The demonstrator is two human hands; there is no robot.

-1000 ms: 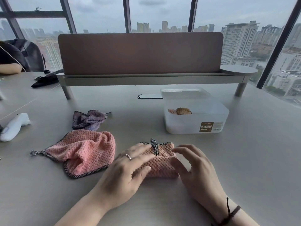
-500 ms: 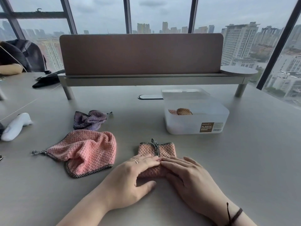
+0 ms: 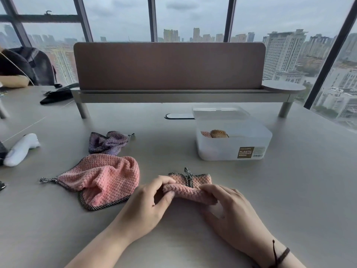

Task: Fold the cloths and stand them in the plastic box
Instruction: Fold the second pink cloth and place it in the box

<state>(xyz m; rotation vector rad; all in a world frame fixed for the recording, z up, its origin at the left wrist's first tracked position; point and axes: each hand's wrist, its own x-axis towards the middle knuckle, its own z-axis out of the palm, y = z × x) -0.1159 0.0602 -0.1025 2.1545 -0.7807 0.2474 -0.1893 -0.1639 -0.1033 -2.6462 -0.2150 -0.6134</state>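
Note:
A small folded pink cloth (image 3: 190, 187) with a checked hem and loop lies on the table in front of me. My left hand (image 3: 148, 204) pinches its near left edge and my right hand (image 3: 229, 206) pinches its near right edge, lifting that edge off the table. An unfolded pink cloth (image 3: 102, 176) lies crumpled to the left, and a purple cloth (image 3: 108, 143) is bunched behind it. The translucent plastic box (image 3: 233, 151) stands at the right rear, with two folded cloths (image 3: 214, 133) upright inside at its left end.
A white handheld device (image 3: 21, 148) lies at the far left. A brown desk divider (image 3: 170, 66) on metal legs spans the back, with a cable slot (image 3: 179, 116) below it. Dark items and a bag sit at the back left.
Both hands went from pressing flat on the folded pink cloth to gripping its near edge and raising it, so the cloth begins to roll over toward the far side.

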